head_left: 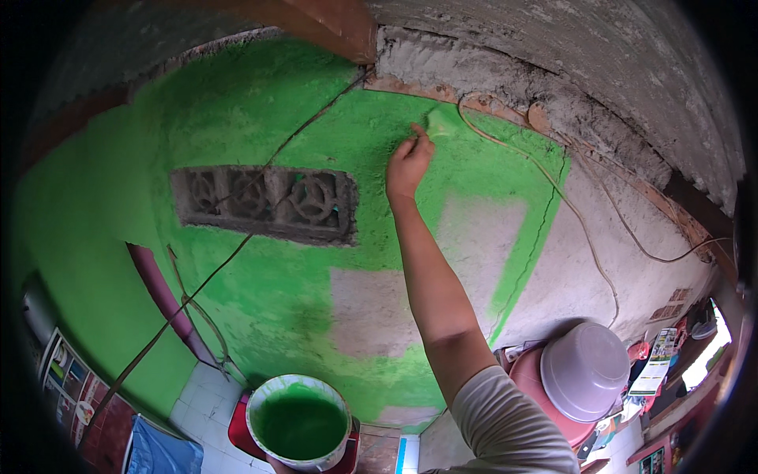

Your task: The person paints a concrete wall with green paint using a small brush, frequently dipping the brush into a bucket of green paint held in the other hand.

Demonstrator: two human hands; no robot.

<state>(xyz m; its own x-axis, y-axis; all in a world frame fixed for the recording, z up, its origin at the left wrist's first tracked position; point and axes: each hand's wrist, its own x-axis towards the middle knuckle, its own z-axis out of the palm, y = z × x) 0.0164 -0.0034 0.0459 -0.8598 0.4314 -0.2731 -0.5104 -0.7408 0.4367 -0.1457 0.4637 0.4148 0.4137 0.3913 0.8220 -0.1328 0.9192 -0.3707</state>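
Observation:
My right hand (410, 162) is raised to the upper part of the wall, its fingers closed around what looks like a paintbrush (447, 123). The brush is pale green, blurred, and presses against the wall just below the top ledge; its handle is hidden. Wet-looking green paint covers much of the rough wall (379, 197), with bare greyish patches (375, 308) left of and beyond my forearm. Low in view, a white paint bucket (342, 403) holds green paint. Only a sliver of my left hand (279, 464) shows, against the bucket's lower side, seemingly holding it.
A concrete vent block (268, 204) is set into the wall. Loose cables (580, 217) hang across the wall, and a dark cord (229, 257) runs diagonally in front. A grey plastic basin (586, 371) sits lower right. A red seat-like object (239, 430) lies below the bucket. A wooden beam (335, 28) crosses overhead.

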